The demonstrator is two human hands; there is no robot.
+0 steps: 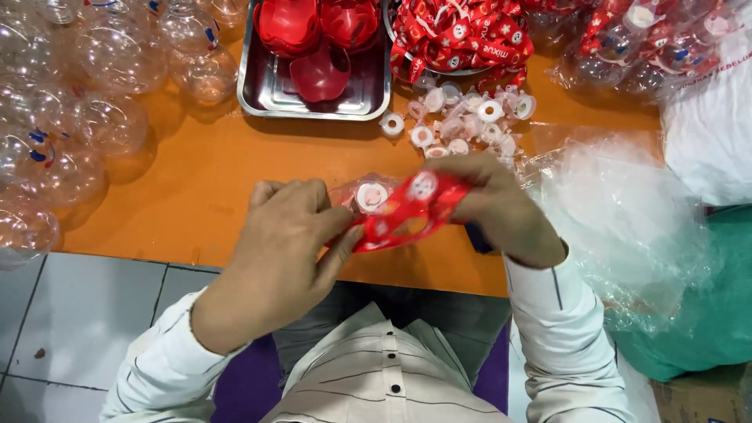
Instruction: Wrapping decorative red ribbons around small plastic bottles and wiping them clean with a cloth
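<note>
Head view. Striped white shirt front (384, 376) and 2 white sleeves fill the lower edge, nearest the lens, over a purple seat (251, 388) and grey floor tiles (78, 313).

Left hand (286, 243): fingers curled, thumb and forefinger pinching the near end of a flat red plastic strap with round white printed patches (403, 211). Right hand (489, 204): fingers closed over the strap's far end. Strap held between both hands, just above the near edge of the orange tabletop (211, 180). A small clear plastic piece with a round white-and-red cap (370, 196) sits against the strap at the left fingertips; whether it is one part with the strap cannot be told.

Behind the hands: loose heap of small round white caps (462, 125). Further back: shallow steel tray (270, 94) holding glossy red plastic shells (321, 74); beside it a bowl piled with red printed straps (462, 35). Left side: many clear round plastic bottles (86, 117). Right side: crumpled clear plastic bags (627, 211) over teal sheeting (721, 313).
</note>
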